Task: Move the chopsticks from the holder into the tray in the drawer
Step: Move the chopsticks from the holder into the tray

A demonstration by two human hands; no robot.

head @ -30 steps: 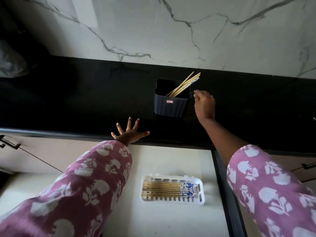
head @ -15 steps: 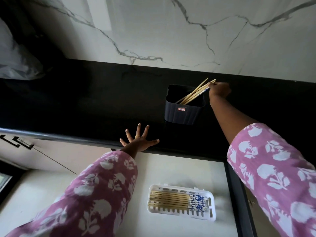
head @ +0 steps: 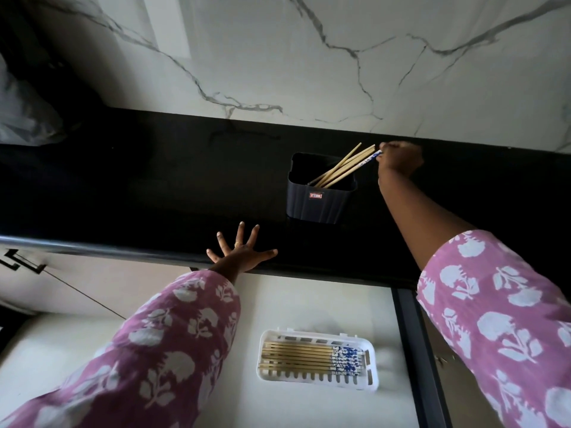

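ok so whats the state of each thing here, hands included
holder: upright on the counter, a few chopsticks leaning out
chopsticks in holder: tilted right, one pinched at its blue end
tray: flat in the drawer, holding a row of chopsticks
drawer: open
left hand: spread flat on the counter edge, empty
right hand: fingers closed on a chopstick tip

A second ago we saw the right hand [head: 400,159] beside the holder [head: 319,193], level with its rim; it has since reached past the far right corner, and its fingers now pinch the blue-patterned tip of one leaning chopstick [head: 349,169], where before they held nothing
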